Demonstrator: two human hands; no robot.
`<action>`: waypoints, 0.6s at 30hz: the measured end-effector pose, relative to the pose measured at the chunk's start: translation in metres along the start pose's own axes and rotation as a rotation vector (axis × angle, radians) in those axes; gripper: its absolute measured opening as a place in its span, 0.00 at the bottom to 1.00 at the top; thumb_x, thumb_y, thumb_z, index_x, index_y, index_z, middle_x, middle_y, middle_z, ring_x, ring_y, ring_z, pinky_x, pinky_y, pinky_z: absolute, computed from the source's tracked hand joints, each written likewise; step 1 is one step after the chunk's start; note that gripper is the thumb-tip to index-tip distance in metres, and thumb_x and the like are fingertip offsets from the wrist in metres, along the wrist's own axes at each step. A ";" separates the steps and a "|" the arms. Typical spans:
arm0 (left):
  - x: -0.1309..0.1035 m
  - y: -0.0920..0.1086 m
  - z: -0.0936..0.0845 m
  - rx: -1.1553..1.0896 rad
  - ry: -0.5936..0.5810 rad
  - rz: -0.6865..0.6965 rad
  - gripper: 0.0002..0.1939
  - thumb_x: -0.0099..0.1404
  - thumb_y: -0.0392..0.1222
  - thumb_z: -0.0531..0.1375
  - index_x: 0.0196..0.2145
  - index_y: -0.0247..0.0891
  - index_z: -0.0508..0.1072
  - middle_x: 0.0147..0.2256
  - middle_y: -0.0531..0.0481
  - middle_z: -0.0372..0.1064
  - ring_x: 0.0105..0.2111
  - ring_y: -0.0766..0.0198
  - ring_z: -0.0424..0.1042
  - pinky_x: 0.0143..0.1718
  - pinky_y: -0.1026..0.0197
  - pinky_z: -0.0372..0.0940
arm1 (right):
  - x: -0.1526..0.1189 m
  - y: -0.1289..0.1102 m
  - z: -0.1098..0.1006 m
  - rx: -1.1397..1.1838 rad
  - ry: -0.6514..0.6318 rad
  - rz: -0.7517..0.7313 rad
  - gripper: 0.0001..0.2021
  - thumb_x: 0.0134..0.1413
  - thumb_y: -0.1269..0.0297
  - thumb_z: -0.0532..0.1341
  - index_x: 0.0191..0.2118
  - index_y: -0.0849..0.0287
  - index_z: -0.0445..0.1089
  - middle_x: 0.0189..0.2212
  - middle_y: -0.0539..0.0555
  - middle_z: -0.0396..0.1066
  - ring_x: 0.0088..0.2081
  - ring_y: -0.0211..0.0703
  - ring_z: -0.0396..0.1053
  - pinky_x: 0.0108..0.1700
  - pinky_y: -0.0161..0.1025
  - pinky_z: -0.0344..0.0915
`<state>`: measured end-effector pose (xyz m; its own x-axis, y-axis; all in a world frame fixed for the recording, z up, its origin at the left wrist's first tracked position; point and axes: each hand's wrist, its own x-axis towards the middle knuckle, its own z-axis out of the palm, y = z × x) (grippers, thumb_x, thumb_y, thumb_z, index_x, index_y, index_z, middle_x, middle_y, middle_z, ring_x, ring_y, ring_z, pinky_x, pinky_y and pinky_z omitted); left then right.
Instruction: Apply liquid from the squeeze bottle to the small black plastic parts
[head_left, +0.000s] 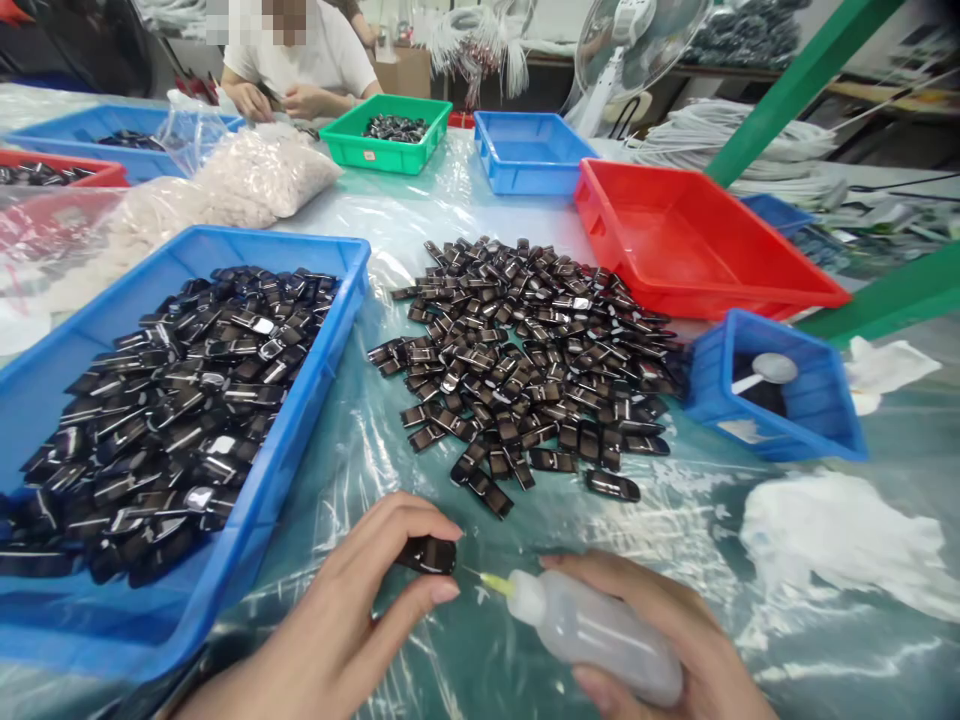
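Small black piece (429, 555) is sitting low in the middle of the view, above the table, where the left hand (367, 590) is pinching it between thumb and fingers. The right hand (701, 635) is wrapping its fingers around a clear squeeze bottle (607, 630), whose yellow-green nozzle (495, 584) is pointing a thin needle at the piece's near end. The needle tip is apparently stopping just short, so work on this piece is seemingly not yet finished; whether any liquid is lying on it, one cannot tell.

Many similar pieces are lying in a loose pile (517, 360) beyond the hands, and many more are filling the blue tray (304, 470) on the left. Which group is waiting and which is done is remaining unclear, but either way a large batch is seemingly involved.
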<state>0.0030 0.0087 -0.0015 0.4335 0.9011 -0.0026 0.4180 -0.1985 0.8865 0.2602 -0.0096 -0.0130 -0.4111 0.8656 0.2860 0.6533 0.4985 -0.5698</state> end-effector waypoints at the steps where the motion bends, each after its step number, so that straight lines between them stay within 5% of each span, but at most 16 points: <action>1: 0.000 0.000 0.000 -0.004 0.001 0.003 0.10 0.71 0.39 0.54 0.48 0.50 0.63 0.43 0.54 0.66 0.44 0.61 0.69 0.43 0.64 0.64 | 0.000 0.000 -0.001 0.005 -0.013 0.001 0.22 0.48 0.64 0.65 0.50 0.51 0.62 0.39 0.53 0.78 0.38 0.45 0.78 0.40 0.35 0.75; 12: -0.001 0.002 -0.002 -0.031 -0.068 0.062 0.10 0.71 0.37 0.55 0.48 0.48 0.63 0.43 0.55 0.64 0.44 0.64 0.66 0.44 0.66 0.61 | 0.009 -0.003 0.002 0.061 0.020 -0.064 0.13 0.54 0.62 0.60 0.47 0.54 0.65 0.33 0.52 0.79 0.33 0.41 0.79 0.34 0.31 0.75; 18: -0.002 0.004 -0.002 -0.035 -0.096 0.079 0.10 0.69 0.36 0.56 0.47 0.46 0.65 0.42 0.52 0.65 0.42 0.61 0.67 0.43 0.63 0.62 | -0.001 0.005 0.004 0.132 -0.033 -0.010 0.21 0.49 0.55 0.66 0.50 0.49 0.68 0.35 0.52 0.77 0.35 0.46 0.78 0.33 0.35 0.76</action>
<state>0.0024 0.0066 0.0029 0.5389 0.8420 0.0251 0.3522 -0.2523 0.9013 0.2616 -0.0085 -0.0192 -0.4396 0.8574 0.2677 0.5608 0.4948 -0.6638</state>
